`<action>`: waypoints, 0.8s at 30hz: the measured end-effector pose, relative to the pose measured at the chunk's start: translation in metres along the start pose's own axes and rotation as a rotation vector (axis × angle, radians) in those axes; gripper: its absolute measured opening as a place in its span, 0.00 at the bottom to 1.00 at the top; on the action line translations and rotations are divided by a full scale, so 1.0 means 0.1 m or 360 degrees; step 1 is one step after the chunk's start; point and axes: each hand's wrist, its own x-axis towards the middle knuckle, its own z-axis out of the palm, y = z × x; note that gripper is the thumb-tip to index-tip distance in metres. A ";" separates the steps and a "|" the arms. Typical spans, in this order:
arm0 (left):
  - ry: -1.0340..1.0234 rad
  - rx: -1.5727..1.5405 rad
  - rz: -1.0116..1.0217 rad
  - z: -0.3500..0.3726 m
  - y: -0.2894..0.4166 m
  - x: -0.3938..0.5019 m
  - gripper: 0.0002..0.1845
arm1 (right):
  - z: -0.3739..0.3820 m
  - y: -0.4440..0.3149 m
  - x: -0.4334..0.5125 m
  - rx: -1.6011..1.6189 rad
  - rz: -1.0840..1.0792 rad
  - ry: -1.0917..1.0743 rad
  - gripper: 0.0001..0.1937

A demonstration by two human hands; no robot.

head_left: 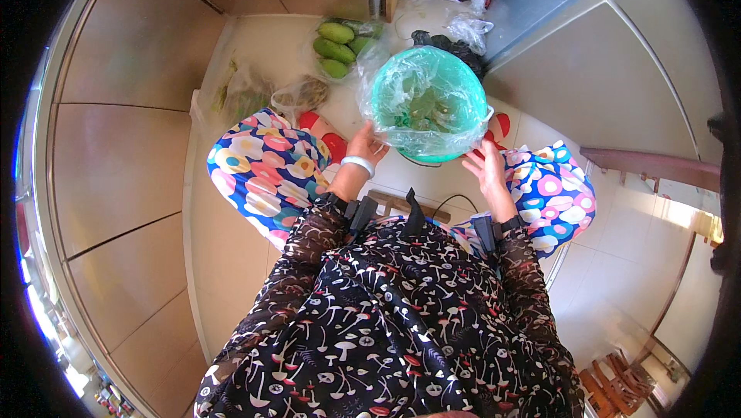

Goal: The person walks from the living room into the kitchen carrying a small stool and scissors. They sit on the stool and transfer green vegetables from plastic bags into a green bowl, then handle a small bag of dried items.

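Observation:
A green plastic bucket [435, 158] stands on the floor between my feet, lined with a clear plastic bag [431, 139] whose edge is folded over the rim. Some green and brownish matter lies in the bottom. My left hand [366, 149], with a pale bangle at the wrist, is at the bag's edge on the bucket's left side; whether the fingers pinch the plastic is not plain. At the lower right of the rim is my right hand [487, 168], fingers spread, close to the bag and a white handle end. Contact there cannot be told.
Long green fruits or vegetables [334, 50] lie in a clear bag beyond the bucket to the left. Nearer are two more plastic bags [301, 94] [249, 91] with produce. Cabinets [121, 157] line the left; a grey appliance door [608, 65] stands right. A wooden stool edge [379, 198] shows below me.

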 end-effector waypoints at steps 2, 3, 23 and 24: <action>-0.0002 -0.0074 0.0004 0.05 0.00 -0.06 0.25 | 0.07 -0.18 -0.02 -0.0266 0.0006 -0.0055 0.36; -0.0011 -0.0099 0.0007 0.07 0.00 -0.09 0.25 | 0.11 -0.26 0.00 -0.0361 -0.0001 -0.0077 0.39; -0.0161 -0.0384 -0.0009 0.03 -0.23 0.00 0.12 | 0.04 0.40 -0.02 0.0078 -0.0064 -0.0018 0.15; -0.0153 -0.0451 -0.0011 0.02 -0.24 0.02 0.11 | 0.06 0.50 0.00 0.0153 -0.0031 -0.0070 0.15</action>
